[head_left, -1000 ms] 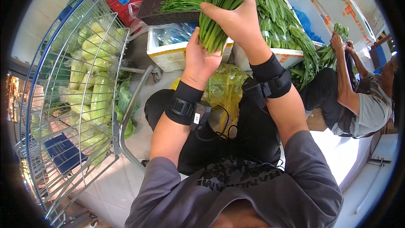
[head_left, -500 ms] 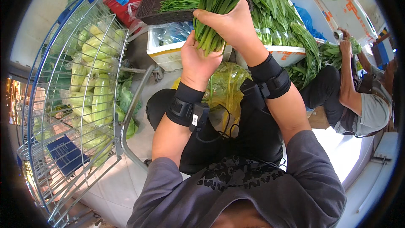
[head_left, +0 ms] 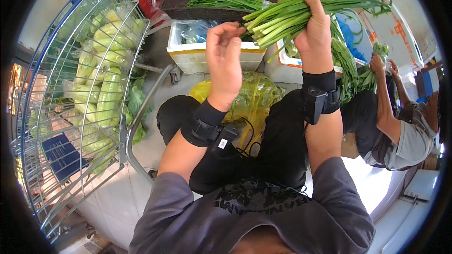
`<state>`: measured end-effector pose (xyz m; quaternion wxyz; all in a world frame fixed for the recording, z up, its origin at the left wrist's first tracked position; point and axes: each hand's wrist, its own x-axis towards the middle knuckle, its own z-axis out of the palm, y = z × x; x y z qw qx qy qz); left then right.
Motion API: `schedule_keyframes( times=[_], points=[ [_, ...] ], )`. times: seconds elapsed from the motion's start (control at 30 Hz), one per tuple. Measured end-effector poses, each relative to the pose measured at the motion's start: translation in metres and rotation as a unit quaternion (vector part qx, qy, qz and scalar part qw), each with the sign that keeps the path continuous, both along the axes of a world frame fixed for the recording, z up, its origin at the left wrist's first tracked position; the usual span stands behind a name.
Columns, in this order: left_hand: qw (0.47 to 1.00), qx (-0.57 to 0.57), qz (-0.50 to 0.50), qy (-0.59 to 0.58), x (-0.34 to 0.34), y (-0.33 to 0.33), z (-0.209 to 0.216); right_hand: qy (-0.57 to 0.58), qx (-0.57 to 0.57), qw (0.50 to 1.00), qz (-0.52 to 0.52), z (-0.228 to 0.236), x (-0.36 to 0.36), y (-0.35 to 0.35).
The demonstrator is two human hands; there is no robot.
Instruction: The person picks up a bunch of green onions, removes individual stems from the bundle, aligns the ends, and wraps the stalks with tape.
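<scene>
Head view shows our right grip (head_left: 317, 32) clamped around the middle of the green stalk bundle (head_left: 285, 19), whose pale ends point left, just beside our left grip (head_left: 224, 63), which curls loosely with its thumb apart.

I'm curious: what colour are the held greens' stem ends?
The stem ends are pale green; see head view.
</scene>
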<state>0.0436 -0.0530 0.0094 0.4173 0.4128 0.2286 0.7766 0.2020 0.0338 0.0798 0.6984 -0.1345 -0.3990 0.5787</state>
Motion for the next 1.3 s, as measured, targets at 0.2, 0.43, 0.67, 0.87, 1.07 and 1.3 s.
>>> schedule_keyframes(
  times=[0.2, 0.43, 0.67, 0.87, 1.07, 1.3],
  points=[
    [0.913, 0.126, 0.214, 0.324, -0.004, -0.010, 0.010, 0.039, -0.087, 0.992, 0.086, -0.003, 0.002, 0.003],
    [0.901, 0.243, 0.204, 0.295, -0.008, 0.010, -0.003, 0.074, -0.317, 0.882, 0.340, -0.009, -0.009, -0.004],
    [0.901, 0.173, 0.136, 0.374, -0.007, 0.012, 0.011, 0.126, -0.391, 0.802, 0.433, -0.025, -0.037, -0.022],
    [0.921, 0.192, 0.160, 0.299, -0.003, 0.010, 0.012, 0.148, -0.332, 0.812, 0.456, -0.038, -0.049, -0.037],
    [0.852, 0.219, 0.220, 0.422, -0.014, 0.005, 0.021, 0.276, -0.315, 0.720, 0.553, -0.044, -0.054, -0.049],
    [0.884, 0.219, 0.202, 0.360, -0.010, 0.005, 0.025, 0.344, -0.324, 0.669, 0.574, -0.053, -0.071, -0.041]
  ],
)
